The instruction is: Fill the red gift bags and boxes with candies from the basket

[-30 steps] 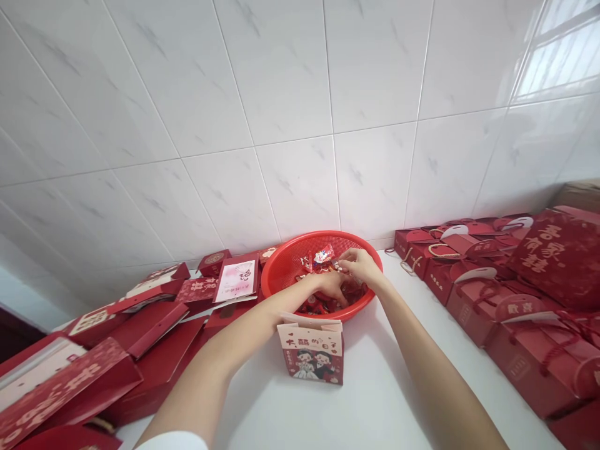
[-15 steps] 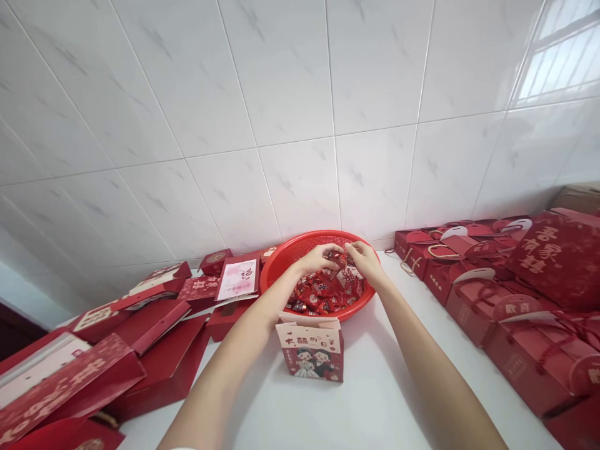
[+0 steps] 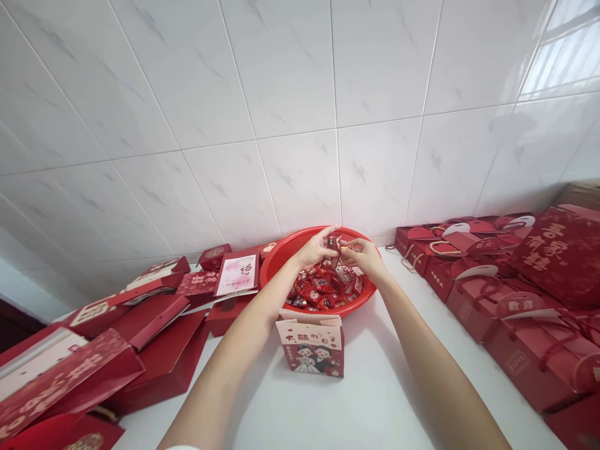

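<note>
A red plastic basket [image 3: 276, 265] holds a heap of red-wrapped candies [image 3: 323, 284]. Over its far half, my left hand [image 3: 315, 251] curls its thumb and fingers around wrapped candies [image 3: 334, 242]. Close beside it, my right hand [image 3: 365, 257] has its fingers pinched together at a small shiny wrapped candy, partly hidden by the fingers. In front of the basket stands a small paper gift box [image 3: 312, 350], upright with its top flaps up, printed with a cartoon couple. Neither hand touches this box.
Red boxes and bags [image 3: 159, 362] lie piled on the left, with a pink card [image 3: 238, 274] among them. Rows of closed red gift boxes [image 3: 520, 356] with rope handles line the right. Behind the white table [image 3: 365, 406] rises a tiled wall [image 3: 300, 181].
My left hand has risen slightly, its index finger lifted and stretched out. My right fingers have come in closer to the candies at the left hand. The view has shifted a little.
</note>
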The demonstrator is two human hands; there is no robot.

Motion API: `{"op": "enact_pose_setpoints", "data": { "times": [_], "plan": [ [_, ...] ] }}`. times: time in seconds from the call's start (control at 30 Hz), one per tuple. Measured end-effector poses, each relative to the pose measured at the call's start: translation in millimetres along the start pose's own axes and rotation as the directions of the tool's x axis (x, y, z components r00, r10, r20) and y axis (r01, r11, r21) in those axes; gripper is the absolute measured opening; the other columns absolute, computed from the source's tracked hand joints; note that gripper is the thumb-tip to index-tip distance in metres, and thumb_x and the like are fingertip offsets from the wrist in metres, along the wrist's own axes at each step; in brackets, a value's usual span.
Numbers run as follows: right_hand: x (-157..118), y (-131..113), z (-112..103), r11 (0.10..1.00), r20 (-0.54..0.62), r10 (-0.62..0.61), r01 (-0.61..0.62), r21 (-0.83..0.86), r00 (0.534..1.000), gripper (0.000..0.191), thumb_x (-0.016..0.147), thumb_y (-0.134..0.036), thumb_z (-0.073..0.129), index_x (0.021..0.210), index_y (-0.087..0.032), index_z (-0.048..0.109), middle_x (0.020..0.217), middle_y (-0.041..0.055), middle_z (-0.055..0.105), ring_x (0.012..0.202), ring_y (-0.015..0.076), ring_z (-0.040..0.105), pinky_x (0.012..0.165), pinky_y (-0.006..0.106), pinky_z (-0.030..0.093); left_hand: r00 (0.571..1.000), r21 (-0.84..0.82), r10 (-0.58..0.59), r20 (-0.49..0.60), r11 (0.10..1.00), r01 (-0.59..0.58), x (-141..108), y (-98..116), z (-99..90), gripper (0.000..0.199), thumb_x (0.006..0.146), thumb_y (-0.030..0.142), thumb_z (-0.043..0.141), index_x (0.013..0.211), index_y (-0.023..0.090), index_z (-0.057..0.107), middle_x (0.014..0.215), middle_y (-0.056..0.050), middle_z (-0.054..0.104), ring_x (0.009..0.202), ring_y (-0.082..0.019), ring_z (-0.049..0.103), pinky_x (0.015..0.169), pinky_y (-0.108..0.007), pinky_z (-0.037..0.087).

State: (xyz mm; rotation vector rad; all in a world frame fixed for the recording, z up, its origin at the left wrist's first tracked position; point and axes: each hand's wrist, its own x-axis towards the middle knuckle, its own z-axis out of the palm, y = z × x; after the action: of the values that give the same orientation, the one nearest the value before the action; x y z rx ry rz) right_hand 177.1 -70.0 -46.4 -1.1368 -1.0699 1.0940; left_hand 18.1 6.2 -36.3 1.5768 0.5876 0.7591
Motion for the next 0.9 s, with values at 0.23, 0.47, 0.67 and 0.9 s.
{"op": "enact_pose_setpoints", "data": {
  "times": [0.23,0.47,0.67,0.9],
  "plan": [
    [2,2,0,0.999,-0.019,-0.049,0.049,-0.003,0.999,0.019,0.079,-0.016,0.073,0.095,-0.015,0.063,0.067,0.0006,0.069,0.052,0.0130,0.065,0.057,0.026,0.056,0.997,0.114,0.066,0.045,0.991,-0.071,3,-4,0.1,0.089,0.065,0.009,0.070,0.149,0.017,0.042,0.133,-0.013,0.061,0.121,-0.027,0.057,0.093,-0.035,0.051],
    [2,2,2,0.991,-0.007,-0.042,0.040,-0.124,0.999,0.023,0.083,-0.022,0.070,0.103,-0.016,0.061,0.059,-0.0039,0.062,0.048,0.0131,0.062,0.050,0.025,0.053,0.988,0.242,0.118,0.098,0.960,-0.139,2,-9,3.9,0.094,0.070,0.011,0.066,0.156,0.027,0.031,0.162,-0.008,0.029,0.134,-0.027,0.047,0.106,-0.037,0.044],
    [5,7,1,0.971,0.058,-0.074,0.085,-0.225,0.996,0.013,0.076,-0.022,0.074,0.079,-0.018,0.062,0.059,-0.0023,0.062,0.047,0.0136,0.061,0.046,0.024,0.049,0.985,0.323,0.047,0.164,0.941,-0.099,0,-11,6.5,0.099,0.072,0.009,0.062,0.160,0.026,0.019,0.149,-0.012,0.049,0.118,-0.023,0.060,0.099,-0.034,0.049],
    [4,0,-1,0.997,-0.039,-0.080,0.080,-0.013,0.996,0.015,0.072,-0.027,0.069,0.075,-0.019,0.056,0.065,-0.0011,0.063,0.048,0.0111,0.058,0.048,0.023,0.049,0.999,0.466,-0.026,0.046,0.885,0.001,0,-13,5.1,0.103,0.065,-0.001,0.053,0.158,0.028,0.021,0.145,-0.015,0.050,0.094,-0.020,0.068,0.073,-0.028,0.054]
  ]
}}
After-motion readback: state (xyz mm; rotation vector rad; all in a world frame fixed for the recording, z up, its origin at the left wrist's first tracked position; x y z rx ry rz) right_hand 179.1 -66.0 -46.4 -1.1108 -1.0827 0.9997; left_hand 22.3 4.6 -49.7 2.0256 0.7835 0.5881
